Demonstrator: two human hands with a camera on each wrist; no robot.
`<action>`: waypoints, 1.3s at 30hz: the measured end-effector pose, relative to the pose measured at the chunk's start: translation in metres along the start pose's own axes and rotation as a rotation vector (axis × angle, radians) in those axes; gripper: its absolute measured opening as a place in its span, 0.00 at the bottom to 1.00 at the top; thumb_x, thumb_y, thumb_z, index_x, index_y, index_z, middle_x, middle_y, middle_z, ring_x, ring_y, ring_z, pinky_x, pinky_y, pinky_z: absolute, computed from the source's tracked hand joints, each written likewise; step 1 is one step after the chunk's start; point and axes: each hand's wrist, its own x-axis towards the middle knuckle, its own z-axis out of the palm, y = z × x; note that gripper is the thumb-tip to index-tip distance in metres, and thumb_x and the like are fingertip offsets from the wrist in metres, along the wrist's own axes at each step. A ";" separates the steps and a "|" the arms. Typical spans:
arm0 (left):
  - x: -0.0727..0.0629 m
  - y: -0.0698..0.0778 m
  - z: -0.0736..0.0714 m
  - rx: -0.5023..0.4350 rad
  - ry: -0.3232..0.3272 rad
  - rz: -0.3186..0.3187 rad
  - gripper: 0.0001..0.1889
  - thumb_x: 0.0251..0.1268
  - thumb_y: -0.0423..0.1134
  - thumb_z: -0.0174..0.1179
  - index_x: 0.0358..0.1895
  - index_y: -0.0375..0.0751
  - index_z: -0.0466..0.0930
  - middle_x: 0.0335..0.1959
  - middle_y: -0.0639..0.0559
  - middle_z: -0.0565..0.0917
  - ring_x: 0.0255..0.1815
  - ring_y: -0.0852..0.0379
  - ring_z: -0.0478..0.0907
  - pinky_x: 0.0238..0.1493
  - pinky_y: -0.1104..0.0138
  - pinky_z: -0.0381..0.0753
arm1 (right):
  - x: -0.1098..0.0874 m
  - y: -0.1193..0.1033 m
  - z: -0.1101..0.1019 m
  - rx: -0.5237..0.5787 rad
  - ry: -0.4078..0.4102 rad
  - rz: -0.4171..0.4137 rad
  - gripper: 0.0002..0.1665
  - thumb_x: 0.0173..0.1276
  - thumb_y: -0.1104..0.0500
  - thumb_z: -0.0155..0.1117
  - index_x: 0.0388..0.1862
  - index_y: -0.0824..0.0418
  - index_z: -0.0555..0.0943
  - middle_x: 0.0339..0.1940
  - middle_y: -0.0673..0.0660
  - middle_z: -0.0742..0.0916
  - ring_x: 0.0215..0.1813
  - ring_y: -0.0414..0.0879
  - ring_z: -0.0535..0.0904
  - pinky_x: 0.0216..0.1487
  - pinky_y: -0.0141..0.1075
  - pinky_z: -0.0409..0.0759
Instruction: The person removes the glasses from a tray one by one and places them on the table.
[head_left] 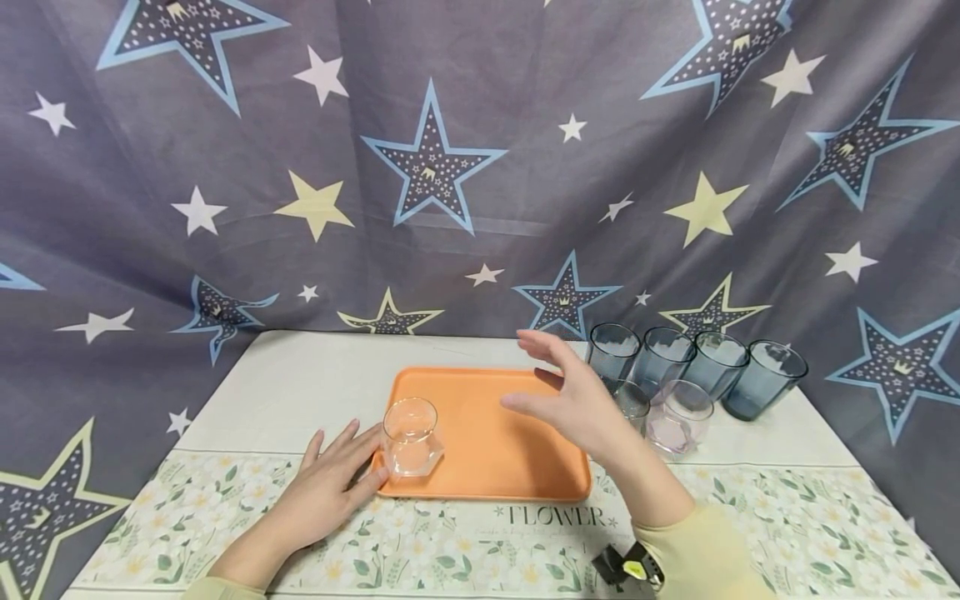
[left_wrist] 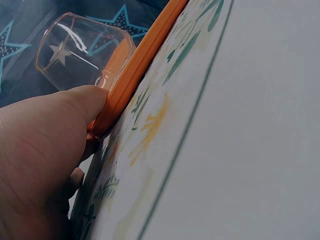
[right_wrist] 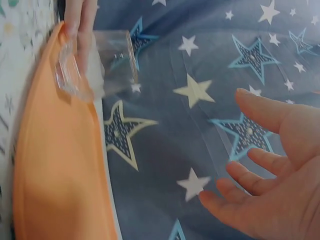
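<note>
An orange tray lies on the table, with a clear drinking glass at its left end; the glass has a thin coloured rim and an angular base. My left hand rests at the tray's left edge, fingers spread, its thumb touching the corner beside the glass. Over the tray's right part my right hand is raised, holding nothing. In the right wrist view its fingers are extended and apart, with the glass and tray beyond them.
Several blue-grey glasses stand in a row at the back right. In front of them are a pinkish clear glass and a dark glass, partly behind my right arm. A star-patterned curtain hangs behind the table. A flowered cloth covers the front.
</note>
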 end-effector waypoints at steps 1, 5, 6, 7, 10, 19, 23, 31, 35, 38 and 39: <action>0.000 0.000 0.000 -0.001 -0.002 -0.004 0.36 0.86 0.62 0.57 0.85 0.45 0.71 0.85 0.48 0.71 0.89 0.34 0.56 0.83 0.29 0.34 | 0.001 -0.001 0.005 0.009 -0.012 0.004 0.51 0.65 0.63 0.87 0.84 0.53 0.73 0.79 0.55 0.79 0.82 0.50 0.72 0.81 0.48 0.72; 0.000 0.000 0.000 -0.003 0.003 0.001 0.36 0.86 0.62 0.57 0.85 0.44 0.71 0.85 0.48 0.71 0.88 0.33 0.56 0.83 0.28 0.34 | 0.006 -0.005 0.024 0.067 -0.061 0.009 0.51 0.65 0.65 0.86 0.84 0.56 0.72 0.80 0.56 0.79 0.83 0.51 0.71 0.82 0.49 0.71; 0.000 0.000 0.000 -0.003 0.004 0.001 0.36 0.86 0.62 0.57 0.85 0.44 0.71 0.85 0.48 0.71 0.88 0.33 0.56 0.83 0.28 0.34 | 0.007 -0.005 0.028 0.081 -0.072 0.011 0.51 0.65 0.65 0.86 0.84 0.56 0.71 0.80 0.56 0.78 0.83 0.51 0.71 0.82 0.49 0.70; -0.001 0.001 0.000 -0.004 0.005 0.000 0.36 0.86 0.62 0.57 0.84 0.43 0.72 0.85 0.48 0.71 0.88 0.33 0.56 0.83 0.28 0.34 | 0.008 -0.006 0.033 0.091 -0.083 0.011 0.51 0.65 0.65 0.86 0.84 0.57 0.71 0.80 0.57 0.78 0.83 0.52 0.71 0.82 0.49 0.70; -0.001 0.001 0.000 -0.005 0.003 0.001 0.36 0.86 0.62 0.57 0.84 0.43 0.72 0.85 0.48 0.71 0.88 0.32 0.56 0.83 0.28 0.34 | 0.011 -0.006 0.045 0.111 -0.114 0.008 0.51 0.66 0.66 0.85 0.84 0.59 0.71 0.80 0.59 0.78 0.83 0.54 0.70 0.82 0.50 0.70; -0.001 0.001 0.000 -0.001 -0.003 -0.001 0.36 0.86 0.62 0.57 0.85 0.45 0.71 0.85 0.49 0.71 0.88 0.33 0.56 0.83 0.28 0.34 | 0.017 0.003 0.077 0.090 -0.173 0.010 0.50 0.68 0.62 0.85 0.85 0.57 0.71 0.79 0.60 0.79 0.81 0.60 0.72 0.82 0.53 0.71; -0.002 0.000 0.001 -0.001 0.001 0.001 0.36 0.86 0.62 0.57 0.85 0.45 0.71 0.85 0.49 0.70 0.88 0.34 0.56 0.83 0.28 0.34 | 0.018 0.009 0.090 0.073 -0.197 0.042 0.50 0.67 0.60 0.86 0.85 0.56 0.71 0.79 0.59 0.79 0.81 0.61 0.72 0.81 0.53 0.71; -0.001 -0.001 0.001 0.007 0.000 -0.001 0.36 0.86 0.63 0.57 0.85 0.46 0.71 0.85 0.50 0.70 0.89 0.34 0.56 0.83 0.28 0.34 | 0.018 0.021 0.103 0.054 -0.220 0.105 0.52 0.66 0.55 0.87 0.85 0.54 0.71 0.78 0.57 0.80 0.80 0.60 0.73 0.80 0.54 0.73; 0.000 -0.002 0.001 0.004 -0.001 -0.004 0.37 0.86 0.64 0.56 0.85 0.47 0.70 0.85 0.50 0.70 0.89 0.34 0.55 0.83 0.28 0.33 | 0.017 0.026 0.107 0.066 -0.238 0.137 0.52 0.67 0.53 0.87 0.86 0.52 0.71 0.78 0.56 0.79 0.79 0.57 0.73 0.79 0.53 0.74; 0.000 -0.002 0.001 0.001 -0.003 -0.006 0.37 0.86 0.64 0.56 0.86 0.47 0.70 0.85 0.51 0.69 0.89 0.34 0.55 0.83 0.28 0.33 | 0.017 0.030 0.109 0.077 -0.258 0.131 0.52 0.68 0.55 0.87 0.86 0.51 0.71 0.77 0.55 0.80 0.79 0.55 0.74 0.79 0.52 0.74; 0.000 -0.002 0.001 0.001 -0.003 -0.006 0.37 0.86 0.64 0.56 0.86 0.47 0.70 0.85 0.51 0.69 0.89 0.34 0.55 0.83 0.28 0.33 | 0.017 0.031 0.110 0.077 -0.264 0.125 0.51 0.68 0.55 0.86 0.86 0.52 0.71 0.77 0.55 0.80 0.79 0.55 0.74 0.79 0.51 0.74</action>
